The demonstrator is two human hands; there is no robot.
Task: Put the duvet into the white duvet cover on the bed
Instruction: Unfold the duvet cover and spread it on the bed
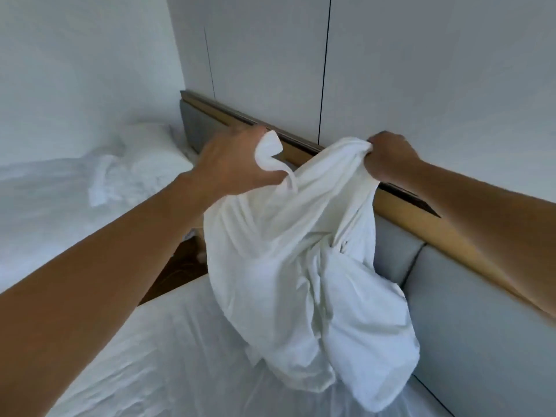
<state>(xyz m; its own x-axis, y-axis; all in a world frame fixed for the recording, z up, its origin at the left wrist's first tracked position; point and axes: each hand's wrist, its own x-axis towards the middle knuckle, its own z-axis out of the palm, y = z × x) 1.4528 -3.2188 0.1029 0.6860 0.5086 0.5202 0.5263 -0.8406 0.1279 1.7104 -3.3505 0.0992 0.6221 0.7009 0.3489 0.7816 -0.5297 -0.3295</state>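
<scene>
White duvet cover (301,266) held up bunched over the bed (144,371) beside the padded headboard (481,326), left hand (231,158) gripping one top edge, right hand (388,158) clenched on the other, lower part bulging, contents unseen

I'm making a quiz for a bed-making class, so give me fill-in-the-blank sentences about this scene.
The crumpled white fabric duvet cover is gripped by ___ hands: left hand and right hand.
Its lower end rests on the white-sheeted ___.
Beside it stands the grey padded headboard, topped by a ledge of ___.
Missing: two; bed; wood.
</scene>
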